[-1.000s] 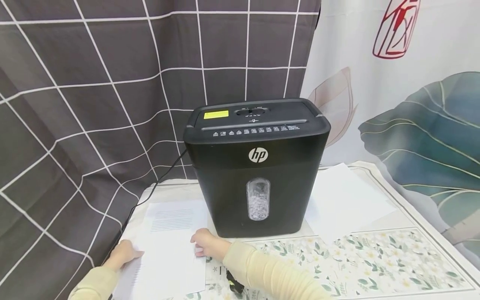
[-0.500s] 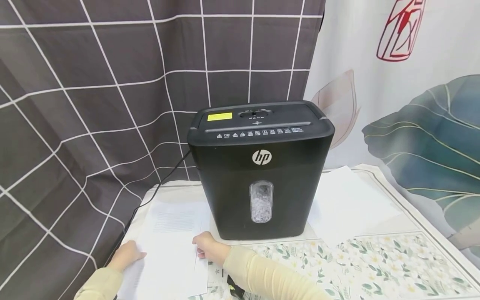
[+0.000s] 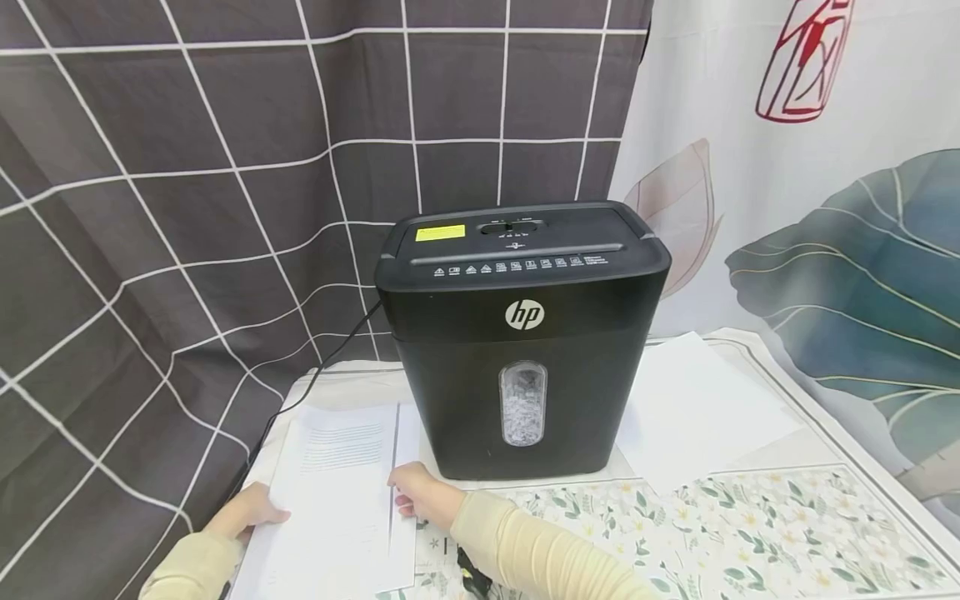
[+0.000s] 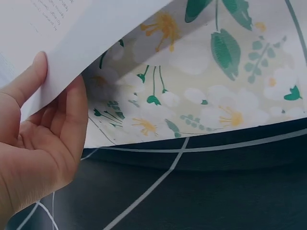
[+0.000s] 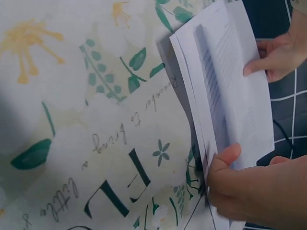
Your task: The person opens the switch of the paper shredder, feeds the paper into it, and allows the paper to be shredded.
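Note:
A printed sheet of paper [image 3: 337, 492] lies over a stack of paper left of a black HP paper shredder [image 3: 457, 375]. My left hand [image 3: 251, 510] pinches the sheet's left edge, thumb on top and fingers beneath, as the left wrist view shows at the hand [image 4: 45, 129]. At the opposite edge, my right hand [image 3: 426, 493] pinches the same sheet [image 5: 247, 110] between thumb and fingers. The sheet bows up a little from the stack [image 5: 189, 79], whose printed lines show in the gap.
Paper shreds [image 3: 522, 408] show through the shredder's window. White sheets [image 3: 701, 408] lie right of it. A black cord [image 3: 322, 367] runs from its left side. A small black object [image 3: 474, 575] lies by the right sleeve. The tablecloth [image 3: 750, 533] is flowered; curtains hang behind.
The top sheet has shifted slightly left and lifted, so a dark gap now shows along its right edge. Both hands stay at its sides. The view has tilted slightly.

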Available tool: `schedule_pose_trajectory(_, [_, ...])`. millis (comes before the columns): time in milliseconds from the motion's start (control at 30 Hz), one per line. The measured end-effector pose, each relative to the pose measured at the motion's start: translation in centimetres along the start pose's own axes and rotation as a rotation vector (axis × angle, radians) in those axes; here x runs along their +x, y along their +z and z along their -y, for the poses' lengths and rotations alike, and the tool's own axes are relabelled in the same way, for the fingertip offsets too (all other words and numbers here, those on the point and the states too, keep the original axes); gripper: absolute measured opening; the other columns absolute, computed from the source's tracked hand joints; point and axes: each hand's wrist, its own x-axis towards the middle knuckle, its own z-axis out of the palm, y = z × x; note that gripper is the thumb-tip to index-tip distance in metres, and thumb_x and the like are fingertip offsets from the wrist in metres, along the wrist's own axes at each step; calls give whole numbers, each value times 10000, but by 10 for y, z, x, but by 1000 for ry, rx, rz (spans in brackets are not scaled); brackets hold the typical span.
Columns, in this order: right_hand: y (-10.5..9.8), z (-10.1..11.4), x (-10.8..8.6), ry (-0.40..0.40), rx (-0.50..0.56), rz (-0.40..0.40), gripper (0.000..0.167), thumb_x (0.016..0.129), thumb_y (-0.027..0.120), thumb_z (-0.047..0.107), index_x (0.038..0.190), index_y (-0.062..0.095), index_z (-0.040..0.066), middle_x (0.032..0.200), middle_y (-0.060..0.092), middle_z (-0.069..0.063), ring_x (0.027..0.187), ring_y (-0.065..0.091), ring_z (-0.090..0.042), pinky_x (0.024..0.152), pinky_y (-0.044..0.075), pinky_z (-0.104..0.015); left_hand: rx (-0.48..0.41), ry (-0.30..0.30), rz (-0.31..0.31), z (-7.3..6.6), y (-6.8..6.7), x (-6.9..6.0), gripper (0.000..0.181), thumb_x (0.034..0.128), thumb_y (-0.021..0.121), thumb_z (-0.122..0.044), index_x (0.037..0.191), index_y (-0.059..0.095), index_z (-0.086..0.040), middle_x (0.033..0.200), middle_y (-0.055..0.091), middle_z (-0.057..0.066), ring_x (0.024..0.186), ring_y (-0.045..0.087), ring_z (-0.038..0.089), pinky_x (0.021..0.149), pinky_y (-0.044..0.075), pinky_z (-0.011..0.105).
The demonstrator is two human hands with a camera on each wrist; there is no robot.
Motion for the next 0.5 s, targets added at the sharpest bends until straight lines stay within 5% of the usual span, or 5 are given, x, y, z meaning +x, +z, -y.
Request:
schedule_pose_trajectory(133, [1, -3, 1, 8, 10, 37, 248, 877, 521, 67, 1077, 571, -72, 804, 641, -110, 672, 612, -161, 606, 497, -231, -2, -38, 33, 0, -2, -1, 544, 817, 670, -121, 1088, 419, 278, 875, 638, 247, 801, 662, 335, 738, 553, 435])
schedule_pose_trajectory(267, [4, -8, -1, 10, -14, 66, 166, 890, 586, 98, 971, 588, -47, 586, 550, -13, 474, 470, -57, 512, 464, -167, 26, -65, 44, -7, -2, -5, 503, 809, 682, -133, 1047, 467, 255, 815, 660, 172, 754, 671, 282, 718, 560, 409])
schedule_pose_trajectory(500, [2, -13, 2, -114, -118, 9, 178, 826, 632, 29, 675, 538, 34, 451, 477, 2, 330, 376, -22, 357, 338, -108, -46, -68, 108, -1, -7, -11, 516, 846, 670, -189, 1063, 473, 237, 832, 661, 146, 764, 665, 255, 740, 558, 402])
